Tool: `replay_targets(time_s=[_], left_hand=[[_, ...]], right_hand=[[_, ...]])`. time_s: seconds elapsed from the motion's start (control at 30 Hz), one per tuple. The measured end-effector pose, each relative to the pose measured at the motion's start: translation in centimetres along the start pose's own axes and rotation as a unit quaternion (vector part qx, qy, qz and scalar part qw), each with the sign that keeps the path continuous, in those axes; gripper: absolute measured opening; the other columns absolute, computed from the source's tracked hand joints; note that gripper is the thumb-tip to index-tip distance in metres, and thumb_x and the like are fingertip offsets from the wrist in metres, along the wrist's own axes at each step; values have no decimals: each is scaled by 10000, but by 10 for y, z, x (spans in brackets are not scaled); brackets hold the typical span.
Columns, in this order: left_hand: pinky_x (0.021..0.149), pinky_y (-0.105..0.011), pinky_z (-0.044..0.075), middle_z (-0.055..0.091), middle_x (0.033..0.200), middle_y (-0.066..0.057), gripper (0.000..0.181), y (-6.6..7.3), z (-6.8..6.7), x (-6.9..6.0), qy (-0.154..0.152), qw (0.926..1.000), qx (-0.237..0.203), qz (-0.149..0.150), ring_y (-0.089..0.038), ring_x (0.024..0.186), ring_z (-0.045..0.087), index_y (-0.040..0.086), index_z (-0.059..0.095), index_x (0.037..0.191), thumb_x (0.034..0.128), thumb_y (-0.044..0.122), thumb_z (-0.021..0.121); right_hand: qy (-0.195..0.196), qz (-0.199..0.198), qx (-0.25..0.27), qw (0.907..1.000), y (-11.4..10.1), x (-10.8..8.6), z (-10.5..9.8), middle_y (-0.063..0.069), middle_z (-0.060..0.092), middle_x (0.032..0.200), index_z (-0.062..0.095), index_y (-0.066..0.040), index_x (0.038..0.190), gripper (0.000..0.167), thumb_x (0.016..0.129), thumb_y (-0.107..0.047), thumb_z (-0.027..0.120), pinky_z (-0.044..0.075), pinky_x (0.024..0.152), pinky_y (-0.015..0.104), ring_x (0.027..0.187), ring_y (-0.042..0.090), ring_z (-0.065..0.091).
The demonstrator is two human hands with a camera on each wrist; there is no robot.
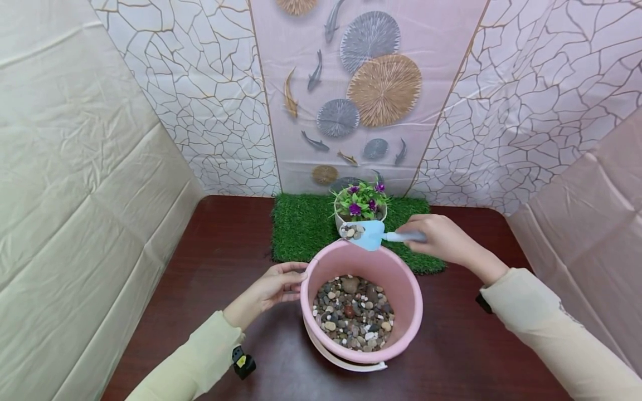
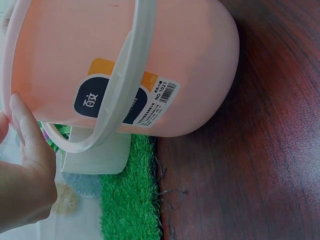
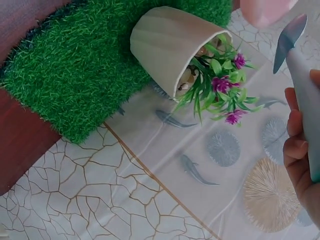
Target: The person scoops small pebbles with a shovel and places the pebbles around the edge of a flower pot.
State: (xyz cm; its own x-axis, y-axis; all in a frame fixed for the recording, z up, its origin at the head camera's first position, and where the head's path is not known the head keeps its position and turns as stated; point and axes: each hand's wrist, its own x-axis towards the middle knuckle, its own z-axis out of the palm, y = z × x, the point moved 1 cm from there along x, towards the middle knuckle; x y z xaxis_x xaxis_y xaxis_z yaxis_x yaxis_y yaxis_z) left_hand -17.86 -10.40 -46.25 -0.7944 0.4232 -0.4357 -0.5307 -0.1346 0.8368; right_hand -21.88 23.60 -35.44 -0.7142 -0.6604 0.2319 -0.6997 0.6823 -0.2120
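Note:
My right hand [image 1: 441, 238] grips the grey handle of a small light-blue trowel [image 1: 371, 235], its fingers wrapped around it. Several pebbles [image 1: 351, 231] lie at the blade's tip, over the far rim of a pink bucket [image 1: 413, 317] and in front of a potted plant [image 1: 362, 201]. Multicoloured pebbles [image 1: 353, 314] cover the bucket's bottom. With fairly straight fingers, my left hand [image 1: 273, 287] touches the bucket's left rim; the left wrist view shows this hand [image 2: 30, 160] beside the rim. Purple flowers and stones show in the white pot [image 3: 167, 50] in the right wrist view.
The pot stands on a green artificial grass mat [image 1: 301, 228] at the back of the dark wood table [image 1: 225, 234]. A pale bucket handle [image 1: 346, 365] hangs down at the front. Patterned cloth [image 1: 220, 94] hangs behind, with plain cloth panels at both sides.

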Motion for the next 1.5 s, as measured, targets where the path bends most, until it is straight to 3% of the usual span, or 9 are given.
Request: replay_targets(time_s=[0.37, 0.5, 0.83, 1.1, 1.5], left_hand=[[622, -199, 581, 665, 722, 41, 341, 0, 0, 0, 81, 10000, 7, 6, -52, 627, 639, 37, 538, 1234, 894, 43, 565], [626, -202, 582, 672, 730, 43, 339, 0, 0, 0, 49, 10000, -4, 11, -53, 633, 645, 37, 539, 1235, 897, 45, 564], [617, -193, 579, 669, 723, 44, 365, -1, 0, 1, 43, 10000, -30, -1, -47, 618, 641, 18, 514, 1268, 905, 37, 552], [615, -189, 578, 671, 724, 42, 337, -2, -1, 1, 16, 10000, -55, 3, -46, 620, 642, 30, 530, 1245, 908, 33, 546], [620, -201, 578, 677, 724, 44, 312, 0, 0, 0, 30, 10000, -38, -12, -55, 629, 646, 56, 558, 1211, 899, 42, 556]], right_hand=[[-127, 790, 248, 9965, 6, 8, 19, 112, 693, 922, 711, -17, 1021, 212, 828, -90, 664, 481, 589, 288, 718, 160, 610], [-123, 914, 331, 9952, 5, 12, 23, 128, 688, 912, 708, -4, 1023, 207, 838, -81, 657, 528, 617, 350, 750, 217, 633], [-269, 917, 81, 9954, 10, 20, 26, 156, 694, 922, 708, 8, 1013, 207, 828, -76, 670, 489, 553, 307, 728, 229, 636], [-426, 1004, 257, 9937, 21, 16, 34, 155, 690, 927, 705, 16, 1017, 208, 833, -57, 641, 391, 513, 234, 615, 113, 529], [-342, 1042, 445, 9930, 22, 18, 60, 159, 684, 939, 701, 23, 1032, 232, 834, -68, 621, 522, 593, 326, 726, 206, 626]])
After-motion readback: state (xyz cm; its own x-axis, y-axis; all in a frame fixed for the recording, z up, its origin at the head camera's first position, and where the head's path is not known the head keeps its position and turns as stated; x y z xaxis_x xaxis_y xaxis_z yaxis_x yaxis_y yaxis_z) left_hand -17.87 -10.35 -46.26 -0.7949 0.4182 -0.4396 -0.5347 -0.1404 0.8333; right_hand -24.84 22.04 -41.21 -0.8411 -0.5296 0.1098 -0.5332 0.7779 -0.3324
